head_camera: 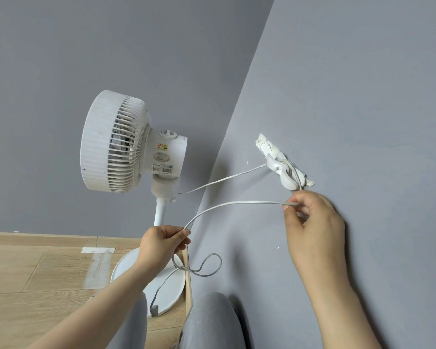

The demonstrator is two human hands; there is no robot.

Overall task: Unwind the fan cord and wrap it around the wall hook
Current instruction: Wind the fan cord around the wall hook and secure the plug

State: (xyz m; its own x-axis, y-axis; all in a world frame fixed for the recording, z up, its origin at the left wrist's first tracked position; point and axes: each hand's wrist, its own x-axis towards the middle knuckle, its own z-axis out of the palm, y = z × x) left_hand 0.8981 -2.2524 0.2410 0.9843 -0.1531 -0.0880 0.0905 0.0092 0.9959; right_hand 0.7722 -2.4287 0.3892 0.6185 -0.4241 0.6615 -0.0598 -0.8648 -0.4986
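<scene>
White pedestal fan [116, 142] stands on the wood floor [23, 270] right in the corner where the two grey walls meet, w/ its round base [166, 293] up against the skirting on the right wall side. Head faces left-ish.

The cord [237, 203] comes out of the fan neck and runs across to the wall hook [285, 172], a white hook on a ragged white strip stuck to the right wall [363, 96]. Looks like it goes around the hook at least once, can't count the turns tbh. From the hook it drops straight to the right hand [312, 217], which sits just below the hook, fingers curled, pinching the cord btwn thumb and fingertips.

From there the cord swings left in a slack arc to the left hand [161, 245], which is lower down, in front of the fan pole, also clamped on the cord w/ thumb and fingers. Below that hand the rest hangs in a loose loop, then trails down over the base to its near edge. There's a darker end bit there, prob the plug but too small to tell.

Other stuff: pale tape patch [98, 250] on the floor by the back wall skirting, and grey trouser knees [212, 321] at the bottom.
</scene>
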